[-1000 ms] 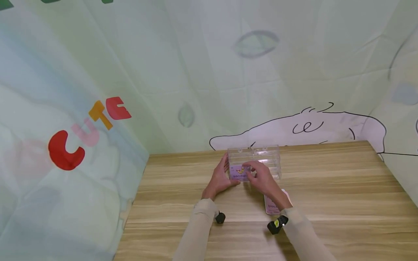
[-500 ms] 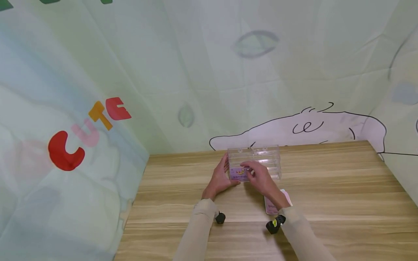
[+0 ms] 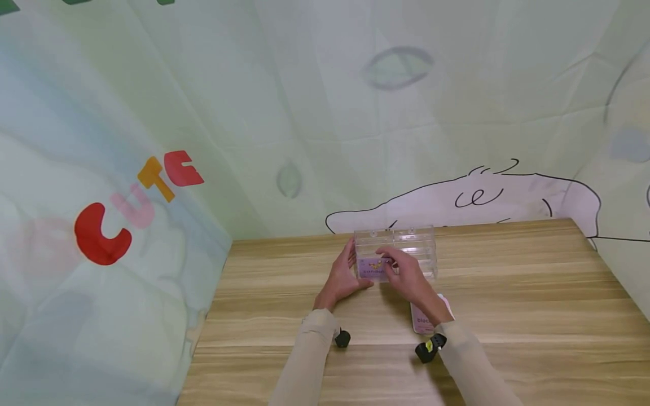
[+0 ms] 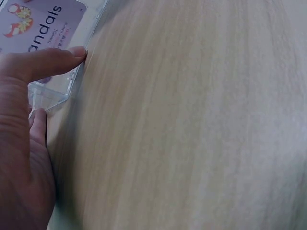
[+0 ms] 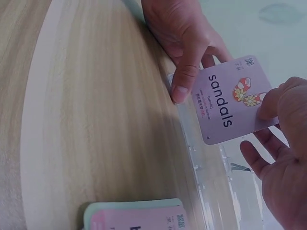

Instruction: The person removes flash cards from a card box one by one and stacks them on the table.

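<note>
A clear plastic rack with tiered slots (image 3: 420, 250) lies at the back of the wooden table. My left hand (image 3: 341, 279) holds it at its left side, the thumb over the front edge and the other fingers at the side. My right hand (image 5: 293, 139) pinches a purple picture card (image 5: 223, 108) by its edge, thumb on its face. The card reads "sandals" and stands in front of the rack's lower left part. In the left wrist view, the card (image 4: 45, 21) shows behind my left thumb. Some right fingers reach behind the card.
Pink cards (image 3: 421, 323) lie in a stack on the table, below my right wrist and partly hidden by it. The table's back edge meets a printed cloth backdrop (image 3: 304, 113). Black wrist cameras hang under both cuffs.
In my right hand the purple card has dipped, then shifted slightly up and to the right. My left hand and the rack have stayed in place.
</note>
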Tool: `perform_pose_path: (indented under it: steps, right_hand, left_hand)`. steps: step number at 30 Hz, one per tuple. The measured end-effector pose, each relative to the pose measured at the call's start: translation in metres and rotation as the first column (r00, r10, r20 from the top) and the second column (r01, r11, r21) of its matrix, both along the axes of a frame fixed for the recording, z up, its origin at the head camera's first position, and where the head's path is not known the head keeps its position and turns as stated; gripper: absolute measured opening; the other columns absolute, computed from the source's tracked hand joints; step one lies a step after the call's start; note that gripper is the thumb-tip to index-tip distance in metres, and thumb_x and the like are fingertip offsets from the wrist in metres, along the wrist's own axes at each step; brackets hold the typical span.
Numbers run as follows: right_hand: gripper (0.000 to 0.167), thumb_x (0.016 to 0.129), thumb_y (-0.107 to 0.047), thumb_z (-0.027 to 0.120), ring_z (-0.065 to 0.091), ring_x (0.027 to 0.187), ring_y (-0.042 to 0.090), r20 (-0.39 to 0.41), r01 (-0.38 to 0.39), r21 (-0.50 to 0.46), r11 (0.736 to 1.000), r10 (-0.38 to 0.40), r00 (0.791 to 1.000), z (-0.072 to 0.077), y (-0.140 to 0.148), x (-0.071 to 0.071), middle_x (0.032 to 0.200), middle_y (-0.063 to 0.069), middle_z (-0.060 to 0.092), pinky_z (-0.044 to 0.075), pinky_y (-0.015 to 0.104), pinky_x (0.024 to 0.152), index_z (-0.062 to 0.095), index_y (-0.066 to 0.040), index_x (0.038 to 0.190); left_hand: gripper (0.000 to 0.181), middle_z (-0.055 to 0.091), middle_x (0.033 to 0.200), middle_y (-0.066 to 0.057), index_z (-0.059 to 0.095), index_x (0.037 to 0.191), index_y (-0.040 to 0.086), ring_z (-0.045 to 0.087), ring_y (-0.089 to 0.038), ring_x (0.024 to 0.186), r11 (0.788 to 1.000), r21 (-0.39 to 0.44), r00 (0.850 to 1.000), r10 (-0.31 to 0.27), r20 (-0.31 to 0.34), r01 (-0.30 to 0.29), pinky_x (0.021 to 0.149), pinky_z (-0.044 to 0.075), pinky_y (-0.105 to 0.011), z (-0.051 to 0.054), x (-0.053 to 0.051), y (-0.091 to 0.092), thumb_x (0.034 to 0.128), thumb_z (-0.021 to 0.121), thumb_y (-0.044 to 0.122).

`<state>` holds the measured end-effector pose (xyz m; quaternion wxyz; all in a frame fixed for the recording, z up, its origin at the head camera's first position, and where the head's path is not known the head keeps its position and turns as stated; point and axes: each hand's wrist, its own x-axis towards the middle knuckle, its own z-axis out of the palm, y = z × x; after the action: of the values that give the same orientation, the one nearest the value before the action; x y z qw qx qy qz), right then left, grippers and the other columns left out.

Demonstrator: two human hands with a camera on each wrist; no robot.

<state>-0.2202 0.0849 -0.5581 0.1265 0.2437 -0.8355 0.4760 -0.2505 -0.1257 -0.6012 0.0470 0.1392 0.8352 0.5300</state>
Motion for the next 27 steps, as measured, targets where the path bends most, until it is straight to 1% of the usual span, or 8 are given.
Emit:
perform_pose_path:
  steps: [6, 10, 14, 19, 24, 27]
  right_hand:
    - [0.036, 0.093, 0.012, 0.064, 0.069, 0.098, 0.028, 0.065, -0.004, -0.025, 1.0, 0.005, 0.998, 0.004, 0.007, 0.001, 0.117, 0.016, 0.071, 0.064, 0.04, 0.08, 0.065, -0.002, 0.126]
    - [0.035, 0.093, 0.011, 0.063, 0.068, 0.098, 0.027, 0.093, 0.004, -0.031, 1.0, -0.002, 0.996, 0.006, 0.012, 0.001, 0.119, 0.015, 0.07, 0.063, 0.038, 0.078, 0.066, -0.002, 0.126]
    - [0.032, 0.094, 0.01, 0.062, 0.067, 0.098, 0.025, 0.095, 0.009, -0.015, 1.0, -0.007, 0.995, 0.006, 0.018, 0.002, 0.119, 0.014, 0.07, 0.063, 0.035, 0.078, 0.066, -0.003, 0.123]
    - [0.029, 0.095, 0.01, 0.061, 0.066, 0.099, 0.026, 0.088, 0.003, -0.011, 1.0, -0.002, 0.996, 0.009, 0.023, 0.003, 0.12, 0.015, 0.069, 0.063, 0.034, 0.077, 0.067, -0.002, 0.121]
    - [0.029, 0.097, 0.008, 0.061, 0.065, 0.101, 0.025, 0.108, 0.013, 0.007, 1.0, -0.014, 0.994, 0.01, 0.029, 0.006, 0.122, 0.014, 0.068, 0.062, 0.033, 0.078, 0.067, -0.002, 0.123]
    - [0.029, 0.097, 0.007, 0.061, 0.065, 0.102, 0.025, 0.104, 0.021, 0.014, 1.0, -0.023, 0.994, 0.011, 0.035, 0.009, 0.123, 0.014, 0.068, 0.062, 0.034, 0.079, 0.067, -0.003, 0.124]
  left_hand:
    - [0.128, 0.037, 0.165, -0.007, 0.016, 0.167, 0.02, 0.038, -0.022, 0.149, 1.0, 0.0, 1.0, 0.008, -0.008, -0.008, 0.12, 0.037, -0.031, 0.0, 0.001, 0.001, 0.0683, 0.096, 0.006]
    - [0.129, 0.036, 0.165, -0.007, 0.016, 0.167, 0.02, 0.038, -0.021, 0.149, 1.0, 0.001, 1.0, 0.012, -0.007, -0.012, 0.12, 0.036, -0.029, 0.001, 0.002, 0.003, 0.0674, 0.096, 0.004]
    - [0.129, 0.036, 0.165, -0.007, 0.016, 0.167, 0.02, 0.038, -0.021, 0.149, 1.0, 0.002, 1.0, 0.016, -0.008, -0.016, 0.12, 0.036, -0.028, 0.003, 0.003, 0.003, 0.0666, 0.096, 0.002]
    - [0.129, 0.036, 0.165, -0.007, 0.016, 0.167, 0.02, 0.038, -0.021, 0.149, 1.0, 0.002, 1.0, 0.012, -0.019, -0.012, 0.12, 0.035, -0.027, 0.004, 0.003, 0.003, 0.0668, 0.096, 0.002]
    - [0.129, 0.034, 0.166, -0.008, 0.015, 0.167, 0.02, 0.037, -0.023, 0.15, 1.0, 0.007, 1.0, 0.009, -0.015, -0.009, 0.121, 0.035, -0.03, 0.004, 0.003, 0.003, 0.0673, 0.096, 0.003]
    - [0.13, 0.034, 0.166, -0.008, 0.014, 0.167, 0.02, 0.036, -0.024, 0.15, 1.0, -0.001, 1.0, 0.009, -0.011, -0.009, 0.121, 0.035, -0.031, 0.004, 0.003, 0.003, 0.0677, 0.095, 0.004]
